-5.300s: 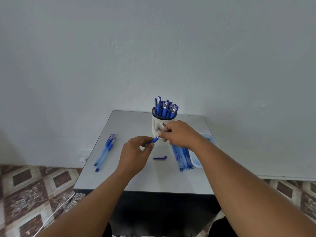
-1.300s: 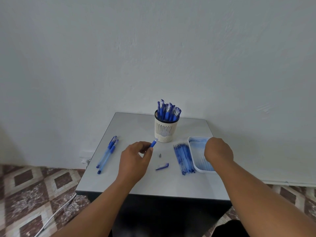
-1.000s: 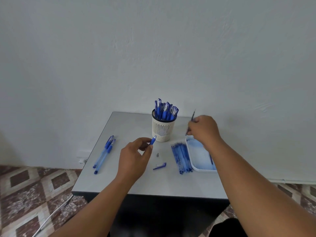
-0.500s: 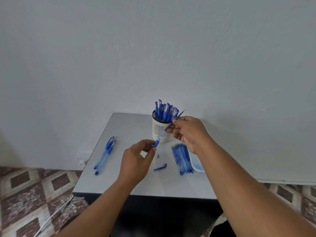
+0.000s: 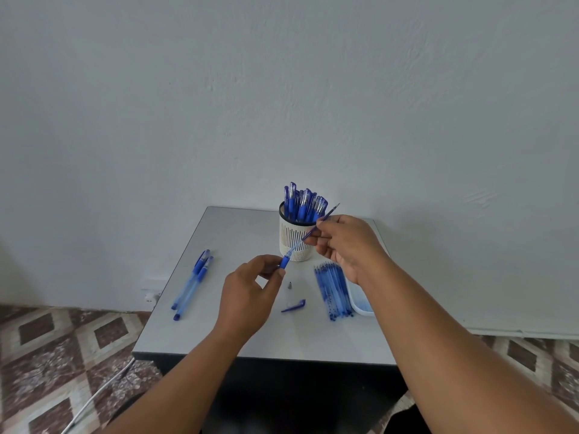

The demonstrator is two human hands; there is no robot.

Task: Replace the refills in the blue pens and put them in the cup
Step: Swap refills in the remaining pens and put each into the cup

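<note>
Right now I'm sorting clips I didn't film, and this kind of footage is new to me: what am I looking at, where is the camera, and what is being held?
There is no machine here. A person wears a camera on the head, looking forward and down, so the two bare arms reach in from below. The left hand pinches an open blue pen barrel. The right hand holds a thin refill, feeding its lower end into the barrel. On the grey table stand a white cup full of blue pens, two pens lying at the left, a row of refills, a white tray, a loose cap and a small tip piece.
</note>
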